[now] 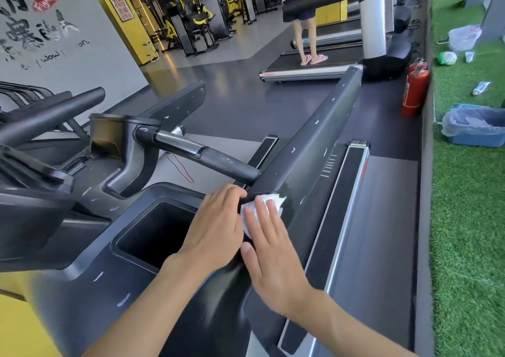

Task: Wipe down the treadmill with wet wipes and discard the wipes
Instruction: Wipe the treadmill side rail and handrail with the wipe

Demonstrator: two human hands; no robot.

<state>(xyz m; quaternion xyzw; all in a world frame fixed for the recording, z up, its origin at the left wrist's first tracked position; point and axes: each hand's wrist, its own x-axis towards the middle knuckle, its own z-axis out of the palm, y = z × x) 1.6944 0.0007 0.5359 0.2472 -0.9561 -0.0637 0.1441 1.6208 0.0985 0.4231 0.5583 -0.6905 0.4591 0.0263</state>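
A dark grey treadmill fills the lower view, with a long side rail (322, 135) running up to the right. A white wet wipe (266, 202) lies crumpled on the near end of that rail. My right hand (273, 250) presses flat on the wipe, fingers spread over it. Beside it, my left hand (216, 228) rests on the rail's inner edge, its fingertips curled at the wipe's left side. A wet streak shows on the rail just past the wipe. A deep cup holder (153, 231) sits left of my hands.
The padded handlebar (207, 160) juts out just beyond my hands. On the green turf at right stand a blue bin lined with a plastic bag (475, 127), a wipes packet (481, 87) and plastic bags. A red fire extinguisher (415, 89) stands by the turf edge. A person stands on another treadmill (308, 71) ahead.
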